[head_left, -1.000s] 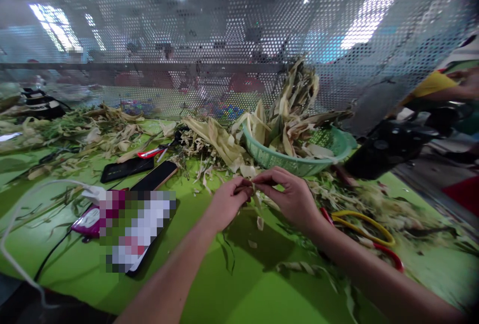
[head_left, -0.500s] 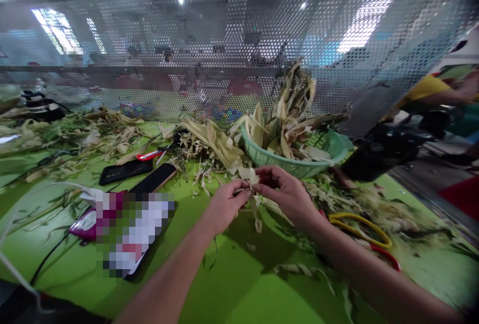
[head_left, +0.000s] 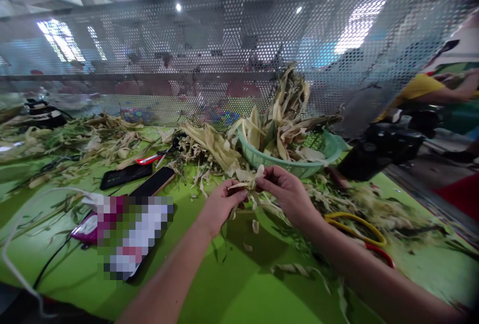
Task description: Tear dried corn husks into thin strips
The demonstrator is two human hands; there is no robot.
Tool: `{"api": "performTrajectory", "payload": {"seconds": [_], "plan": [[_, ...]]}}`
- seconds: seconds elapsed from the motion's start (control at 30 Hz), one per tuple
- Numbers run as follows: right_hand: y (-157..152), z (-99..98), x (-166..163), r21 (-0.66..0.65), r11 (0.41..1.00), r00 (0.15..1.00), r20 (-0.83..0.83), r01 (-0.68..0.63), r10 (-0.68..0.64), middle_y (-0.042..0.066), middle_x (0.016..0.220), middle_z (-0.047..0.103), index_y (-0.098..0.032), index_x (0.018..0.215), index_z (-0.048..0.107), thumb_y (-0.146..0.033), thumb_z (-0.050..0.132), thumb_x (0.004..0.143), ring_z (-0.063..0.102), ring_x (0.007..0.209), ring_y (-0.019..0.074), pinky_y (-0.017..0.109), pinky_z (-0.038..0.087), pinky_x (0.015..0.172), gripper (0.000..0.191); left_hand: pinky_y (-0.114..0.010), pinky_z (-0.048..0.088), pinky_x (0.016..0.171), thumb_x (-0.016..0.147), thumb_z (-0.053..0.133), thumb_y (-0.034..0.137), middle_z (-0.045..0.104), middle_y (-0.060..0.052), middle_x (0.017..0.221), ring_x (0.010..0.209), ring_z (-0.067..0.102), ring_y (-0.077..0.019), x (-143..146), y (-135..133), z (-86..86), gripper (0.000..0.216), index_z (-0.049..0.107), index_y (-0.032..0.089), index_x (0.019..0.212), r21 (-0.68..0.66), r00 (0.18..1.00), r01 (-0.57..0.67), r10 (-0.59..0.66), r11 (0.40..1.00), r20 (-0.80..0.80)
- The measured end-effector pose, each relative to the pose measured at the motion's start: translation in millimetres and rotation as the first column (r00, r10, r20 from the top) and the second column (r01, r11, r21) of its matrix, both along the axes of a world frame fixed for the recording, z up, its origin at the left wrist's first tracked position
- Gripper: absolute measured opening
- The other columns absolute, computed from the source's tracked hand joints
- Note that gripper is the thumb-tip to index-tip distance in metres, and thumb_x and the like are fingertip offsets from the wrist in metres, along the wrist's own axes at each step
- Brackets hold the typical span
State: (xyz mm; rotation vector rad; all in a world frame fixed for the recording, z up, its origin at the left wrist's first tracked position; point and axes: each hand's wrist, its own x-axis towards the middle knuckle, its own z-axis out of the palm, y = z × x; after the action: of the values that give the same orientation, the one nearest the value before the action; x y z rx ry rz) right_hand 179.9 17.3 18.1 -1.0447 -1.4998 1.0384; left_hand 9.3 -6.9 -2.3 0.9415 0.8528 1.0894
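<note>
Between my hands, above the green table (head_left: 232,284), is a small bunch of pale dried corn husk strips (head_left: 250,184). My left hand (head_left: 223,202) pinches the bunch from the left, thumb against fingers. My right hand (head_left: 282,189) has thumb and forefinger closed on a pale husk piece (head_left: 259,172) at the upper right of the bunch. A few strips dangle below. Just beyond my hands stands a green plastic basket (head_left: 295,168) holding long dried husks (head_left: 279,134). More husks (head_left: 213,147) lie heaped at its left.
At left lie dark phones (head_left: 151,184), a blurred-out phone (head_left: 140,239), a magenta device (head_left: 88,227) with cables, and a red cutter (head_left: 149,158). Scissors with yellow and red handles (head_left: 359,229) lie by my right forearm. A perforated metal screen (head_left: 209,65) rises behind; a yellow-sleeved person (head_left: 426,87) is at right.
The pale husk piece by my right fingers now stands upright, and the bunch is turned and spread leftward. My hands stay close together. The view has tilted slightly upward.
</note>
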Motion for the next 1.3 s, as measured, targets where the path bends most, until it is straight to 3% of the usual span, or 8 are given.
{"api": "performTrajectory", "payload": {"seconds": [0.13, 0.33, 0.5, 0.7, 0.8, 0.87, 1.07, 1.3], "plan": [[-3.7, 3.1, -2.7, -0.028, 1.0, 0.997, -0.075, -0.009, 0.007, -0.002, 0.067, 0.058, -0.019, 0.076, 0.055, -0.038, 0.071, 0.077, 0.055, 0.065, 0.0135, 0.027, 0.045, 0.065, 0.025, -0.023, 0.04, 0.069, 0.066, 0.08, 0.032, 0.061, 0.0, 0.081, 0.071, 0.052, -0.0095, 1.9, -1.0, 1.6, 0.032, 0.061, 0.016, 0.086, 0.047, 0.999, -0.021, 0.023, 0.999, -0.046], [-8.1, 8.2, -3.7, -0.019, 1.0, 0.993, -0.117, 0.001, -0.003, -0.002, 0.067, 0.056, -0.019, 0.073, 0.054, -0.037, 0.071, 0.076, 0.053, 0.062, 0.0129, 0.027, 0.045, 0.062, 0.025, -0.024, 0.037, 0.071, 0.076, 0.071, 0.03, 0.059, 0.0, 0.081, 0.077, 0.051, -0.0117, -0.2, -0.9, 0.9, 0.021, 0.059, 0.017, 0.087, 0.215, 0.984, 0.054, -0.016, 0.975, -0.176], [-9.2, 12.5, -3.1, -0.002, 1.0, 0.989, -0.148, -0.01, 0.009, -0.003, 0.065, 0.055, -0.019, 0.072, 0.055, -0.034, 0.072, 0.076, 0.051, 0.061, 0.0116, 0.025, 0.043, 0.06, 0.023, -0.024, 0.036, 0.066, 0.078, 0.068, 0.029, 0.055, 0.001, 0.076, 0.07, 0.048, -0.011, -0.5, -3.4, 2.2, 0.018, 0.055, 0.017, 0.084, 0.205, 0.973, 0.154, -0.112, 0.967, -0.201], [-7.8, 13.3, -0.8, 0.023, 0.999, 0.995, -0.091, 0.031, -0.029, -0.003, 0.065, 0.053, -0.019, 0.075, 0.056, -0.038, 0.072, 0.076, 0.049, 0.06, 0.0119, 0.025, 0.041, 0.057, 0.026, -0.024, 0.04, 0.066, 0.078, 0.069, 0.035, 0.055, 0.001, 0.074, 0.068, 0.05, -0.0107, 2.7, -5.6, 5.0, 0.024, 0.059, 0.017, 0.091, 0.17, 0.981, 0.163, -0.14, 0.972, -0.136], [-9.0, 14.6, -0.2, 0.03, 0.999, 0.999, -0.034, 0.013, -0.012, -0.003, 0.066, 0.052, -0.018, 0.076, 0.057, -0.04, 0.071, 0.076, 0.047, 0.061, 0.012, 0.025, 0.04, 0.057, 0.026, -0.028, 0.044, 0.08, 0.077, 0.071, 0.038, 0.064, -0.005, 0.095, 0.085, 0.058, -0.0149, 3.4, -5.1, 7.4, 0.034, 0.062, 0.019, 0.103, 0.166, 0.989, 0.128, -0.112, 0.978, -0.101], [-10.5, 15.0, -0.6, 0.037, 0.999, 1.0, 0.002, -0.009, 0.009, -0.002, 0.067, 0.052, -0.018, 0.076, 0.058, -0.041, 0.071, 0.076, 0.047, 0.062, 0.012, 0.025, 0.039, 0.058, 0.026, -0.03, 0.044, 0.085, 0.079, 0.068, 0.04, 0.065, -0.008, 0.104, 0.093, 0.059, -0.0175, 2.4, -3.8, 8.6, 0.033, 0.064, 0.019, 0.105, 0.215, 0.983, 0.099, -0.061, 0.972, -0.175], [-12.9, 10.9, -2.9, 0.039, 0.999, 1.0, 0.021, -0.016, 0.015, -0.002, 0.067, 0.053, -0.019, 0.074, 0.06, -0.041, 0.072, 0.074, 0.047, 0.062, 0.0123, 0.025, 0.039, 0.058, 0.026, -0.031, 0.045, 0.079, 0.08, 0.067, 0.037, 0.067, -0.007, 0.089, 0.086, 0.059, -0.0193, -2.7, -1.5, 12.9, 0.023, 0.071, 0.016, 0.088, 0.405, 0.867, 0.085, 0.133, 0.91, -0.48], [-12.4, 11.1, -3.4, 0.041, 0.999, 1.0, -0.021, -0.013, 0.014, -0.001, 0.069, 0.056, -0.018, 0.077, 0.061, -0.039, 0.072, 0.075, 0.051, 0.065, 0.0131, 0.026, 0.043, 0.061, 0.023, -0.03, 0.046, 0.081, 0.08, 0.066, 0.031, 0.069, -0.006, 0.094, 0.087, 0.061, -0.0182, 3.4, -4.4, 25.7, 0.022, 0.068, 0.016, 0.096, 0.36, 0.909, 0.14, 0.024, 0.922, -0.417]]}}
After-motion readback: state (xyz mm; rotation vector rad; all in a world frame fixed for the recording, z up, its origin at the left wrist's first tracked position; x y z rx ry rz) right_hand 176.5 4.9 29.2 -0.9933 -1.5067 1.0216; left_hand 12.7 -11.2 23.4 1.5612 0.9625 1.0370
